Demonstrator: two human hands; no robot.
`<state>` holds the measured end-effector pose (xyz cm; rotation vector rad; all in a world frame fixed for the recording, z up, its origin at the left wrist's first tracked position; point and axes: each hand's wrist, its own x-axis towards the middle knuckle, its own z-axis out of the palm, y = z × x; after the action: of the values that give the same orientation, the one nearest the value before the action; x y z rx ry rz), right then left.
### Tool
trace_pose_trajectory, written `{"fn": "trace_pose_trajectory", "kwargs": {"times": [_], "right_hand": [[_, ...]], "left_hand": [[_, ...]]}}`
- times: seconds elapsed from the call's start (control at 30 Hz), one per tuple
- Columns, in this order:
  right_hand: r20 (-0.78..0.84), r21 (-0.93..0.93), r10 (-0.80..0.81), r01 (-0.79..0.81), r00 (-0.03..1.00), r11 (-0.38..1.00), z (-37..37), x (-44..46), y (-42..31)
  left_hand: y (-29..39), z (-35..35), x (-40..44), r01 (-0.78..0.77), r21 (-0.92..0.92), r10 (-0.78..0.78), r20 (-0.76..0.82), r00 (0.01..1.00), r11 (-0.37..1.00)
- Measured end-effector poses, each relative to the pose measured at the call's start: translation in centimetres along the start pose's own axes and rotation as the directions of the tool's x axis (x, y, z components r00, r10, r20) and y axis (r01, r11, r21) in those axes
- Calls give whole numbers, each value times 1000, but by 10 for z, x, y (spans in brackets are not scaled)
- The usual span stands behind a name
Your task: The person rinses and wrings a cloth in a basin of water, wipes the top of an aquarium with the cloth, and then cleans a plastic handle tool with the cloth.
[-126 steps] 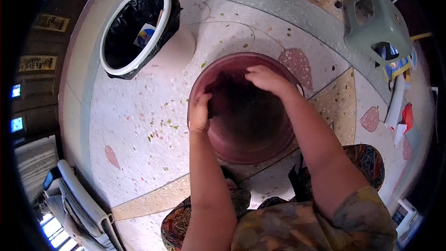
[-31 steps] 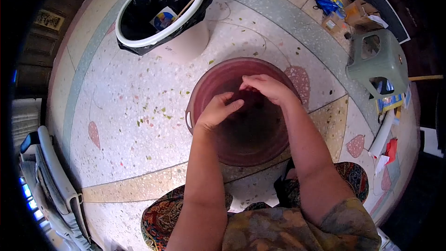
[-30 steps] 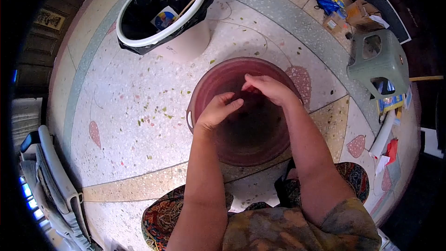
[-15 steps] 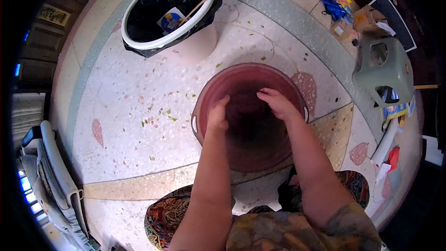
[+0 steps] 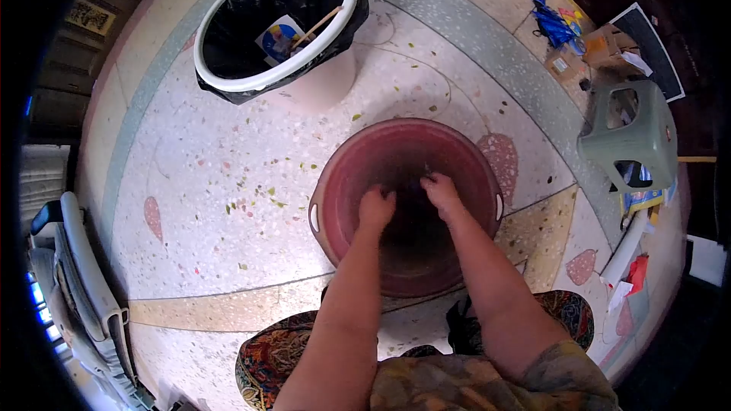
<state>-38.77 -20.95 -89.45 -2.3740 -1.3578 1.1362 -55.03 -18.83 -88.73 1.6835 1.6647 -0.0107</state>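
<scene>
A round dark red tub with a white-edged slot handle on each side stands on the floor in front of me. Both hands reach down inside it, side by side and apart. My left hand has its fingers curled, over the left part of the tub. To its right, my right hand is bent inward with its fingertips drawn together. Dark stuff fills the shadowed bottom of the tub, and its shape cannot be made out. Whatever lies between the fingers of either hand is too small and dark to tell.
A white bin lined with a black bag stands beyond the tub to the left. At the right is a green plastic stool, with cardboard boxes behind it. A folded chair leans at the far left.
Both hands have gone lower into the tub and nearer each other than half a second ago. Their fingers are more curled. The view has shifted slightly, so the tub appears lower.
</scene>
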Motion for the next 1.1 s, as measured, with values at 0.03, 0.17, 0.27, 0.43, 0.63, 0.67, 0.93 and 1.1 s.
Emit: {"fn": "trace_pose_trajectory", "kwargs": {"times": [0.03,0.17,0.27,0.43,0.63,0.67,0.93,1.1], "right_hand": [[131,468,115,-163,985,869,-9,-2,-10],[351,866,151,-382,924,323,-50,-17,-48],[351,877,132,-375,927,302,-47,-9,-42],[425,879,106,-438,899,189,-45,-8,-31],[346,885,211,-393,914,251,-65,-48,-80],[54,877,116,-102,992,469,-55,-49,-79],[-505,182,-376,522,777,833,-21,-47,-79],[-482,198,-237,369,843,908,-34,-58,-74]], "left_hand": [[-8,1,8,104,-332,-72,107,992,938],[10,-20,-2,386,-856,-156,354,922,343],[4,-8,5,440,-870,-165,411,896,222],[24,-29,-14,569,-816,11,571,821,-104],[34,-37,-24,524,-802,97,520,849,-286],[37,-38,-24,482,-816,94,478,873,-320],[45,-13,-26,507,-849,-99,523,847,-146],[71,-44,-39,447,-885,-278,400,873,130]]}}
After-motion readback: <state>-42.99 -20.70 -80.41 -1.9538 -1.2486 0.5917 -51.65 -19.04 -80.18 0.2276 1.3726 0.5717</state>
